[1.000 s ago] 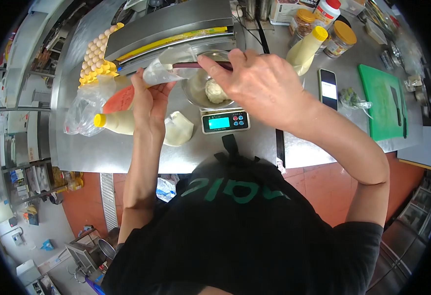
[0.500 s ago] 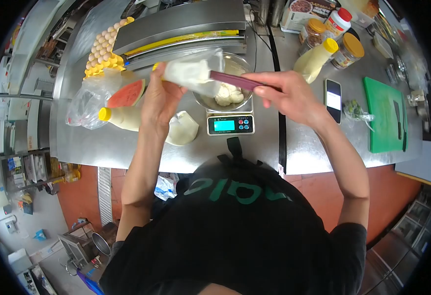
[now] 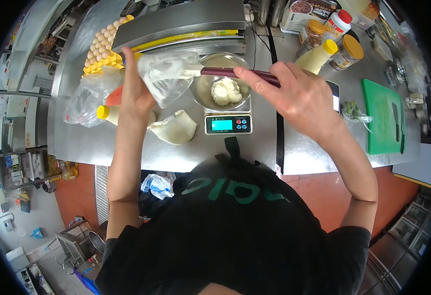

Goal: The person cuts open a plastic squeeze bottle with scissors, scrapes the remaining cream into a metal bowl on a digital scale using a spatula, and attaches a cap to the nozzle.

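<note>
My left hand holds a clear plastic container, open toward the right and smeared inside with white cream; its thumb points up and its other fingers are partly hidden. Wrapped around the dark red handle of a spatula is my right hand, and the spatula's pale head is at the container's mouth. Just right of the container, a steel bowl with a lump of white cream rests on a digital scale. A whitish cut-open container lies below my left hand.
Around my left arm are a yellow-capped bottle, a plastic bag and eggs. A steel wrap dispenser stands behind. On the right are another yellow-capped bottle, jars, a phone and a green board with knives.
Both hands have turned, and the container has moved left, tilting so its inside shows. The spatula has shifted left with it. My right hand has come nearer the camera.
</note>
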`<state>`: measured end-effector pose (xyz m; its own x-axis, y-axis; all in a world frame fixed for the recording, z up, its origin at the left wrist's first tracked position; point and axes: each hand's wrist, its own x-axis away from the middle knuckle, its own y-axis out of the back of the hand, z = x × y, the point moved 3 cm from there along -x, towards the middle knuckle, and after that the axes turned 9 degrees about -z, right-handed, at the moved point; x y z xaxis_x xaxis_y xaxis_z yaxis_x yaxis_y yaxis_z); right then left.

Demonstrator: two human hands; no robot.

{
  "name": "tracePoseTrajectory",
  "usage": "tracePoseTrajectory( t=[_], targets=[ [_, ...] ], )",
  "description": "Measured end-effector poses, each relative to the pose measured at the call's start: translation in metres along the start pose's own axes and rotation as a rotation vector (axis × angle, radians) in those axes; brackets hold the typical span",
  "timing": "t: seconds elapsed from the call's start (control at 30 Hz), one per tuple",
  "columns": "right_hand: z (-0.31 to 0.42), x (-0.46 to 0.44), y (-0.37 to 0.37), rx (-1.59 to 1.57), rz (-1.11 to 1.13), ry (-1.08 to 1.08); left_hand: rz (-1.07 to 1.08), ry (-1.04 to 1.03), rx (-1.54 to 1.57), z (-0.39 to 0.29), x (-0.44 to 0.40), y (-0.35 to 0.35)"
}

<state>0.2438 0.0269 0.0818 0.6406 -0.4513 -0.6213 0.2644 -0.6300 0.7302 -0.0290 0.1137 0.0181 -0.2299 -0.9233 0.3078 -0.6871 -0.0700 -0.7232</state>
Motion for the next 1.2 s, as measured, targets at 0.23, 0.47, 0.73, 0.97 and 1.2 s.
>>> tracePoseTrajectory(
  t=[0.23,0.47,0.73,0.97,1.2],
  targets=[
    [0.004,0.011,-0.012,0.057,-0.015,-0.103,-0.244,0.094,0.185,0.033,-0.033,0.018],
    [0.019,0.006,-0.024,-0.034,0.141,-0.257,-0.414,-0.156,0.009,0.045,-0.017,-0.012],
    [0.012,0.02,-0.068,-1.38,0.383,-0.98,-0.362,-0.247,0.047,0.046,-0.003,-0.023],
    [0.011,0.047,-0.079,-1.878,0.516,-1.292,-0.153,-0.154,0.284,0.047,-0.008,-0.042],
    [0.013,0.051,-0.053,-0.468,0.065,-0.593,-0.297,-0.151,0.232,0.058,-0.012,-0.036]
  ],
)
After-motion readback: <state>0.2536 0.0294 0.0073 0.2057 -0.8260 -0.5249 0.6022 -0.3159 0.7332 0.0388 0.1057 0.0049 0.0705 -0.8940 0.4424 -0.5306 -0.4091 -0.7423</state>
